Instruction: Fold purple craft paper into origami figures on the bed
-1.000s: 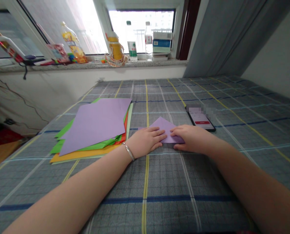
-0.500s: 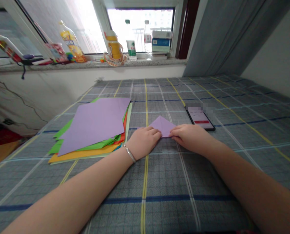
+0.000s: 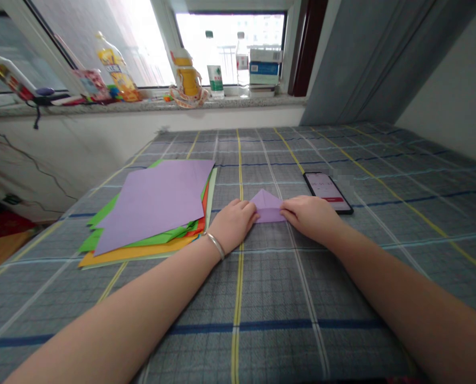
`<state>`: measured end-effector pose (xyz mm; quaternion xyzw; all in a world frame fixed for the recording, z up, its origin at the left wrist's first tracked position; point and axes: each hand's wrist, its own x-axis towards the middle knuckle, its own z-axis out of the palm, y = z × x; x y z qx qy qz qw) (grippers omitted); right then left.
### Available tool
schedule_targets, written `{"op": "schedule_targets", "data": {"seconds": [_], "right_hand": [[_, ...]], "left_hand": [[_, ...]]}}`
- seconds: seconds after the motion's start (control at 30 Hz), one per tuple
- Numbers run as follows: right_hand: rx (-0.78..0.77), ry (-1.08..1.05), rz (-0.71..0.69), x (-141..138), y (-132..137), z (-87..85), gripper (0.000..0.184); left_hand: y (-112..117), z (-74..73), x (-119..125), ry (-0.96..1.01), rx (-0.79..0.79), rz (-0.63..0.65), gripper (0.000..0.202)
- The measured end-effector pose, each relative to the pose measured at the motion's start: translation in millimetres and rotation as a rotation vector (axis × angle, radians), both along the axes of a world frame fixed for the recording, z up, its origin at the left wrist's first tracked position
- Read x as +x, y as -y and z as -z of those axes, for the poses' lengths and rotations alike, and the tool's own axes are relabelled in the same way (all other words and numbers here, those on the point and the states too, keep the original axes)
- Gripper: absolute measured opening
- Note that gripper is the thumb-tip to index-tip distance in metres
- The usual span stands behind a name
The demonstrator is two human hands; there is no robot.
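left hand [image 3: 233, 224]: palm down, fingers loosely bent, tips pressing left edge of folded purple paper [image 3: 267, 209]. right hand [image 3: 307, 216]: likewise, right edge. paper flat on plaid cloth [image 3: 261, 298], between coloured sheet stack [image 3: 153, 205] and phone [image 3: 328, 192].

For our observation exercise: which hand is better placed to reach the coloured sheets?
Probably left: the left hand sits beside the coloured sheets; the right hand lies beyond the folded paper, by the phone.
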<state>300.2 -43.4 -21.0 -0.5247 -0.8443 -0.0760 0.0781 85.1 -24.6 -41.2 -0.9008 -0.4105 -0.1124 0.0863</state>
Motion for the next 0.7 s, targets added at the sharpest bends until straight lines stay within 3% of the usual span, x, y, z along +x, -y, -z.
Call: {"op": "schedule_targets", "data": {"seconds": [0.13, 0.7], "right_hand": [[0.067, -0.028, -0.07, 2, -13, 10.4, 0.022], [-0.014, -0.232, 0.113, -1, -27, 29.7, 0.014]], "left_hand": [[-6, 4.7, -1, 0.005, 0.018, -0.067, 0.025], [-21, 8.3, -2, 0.079, -0.031, -0.214, 0.021]]}}
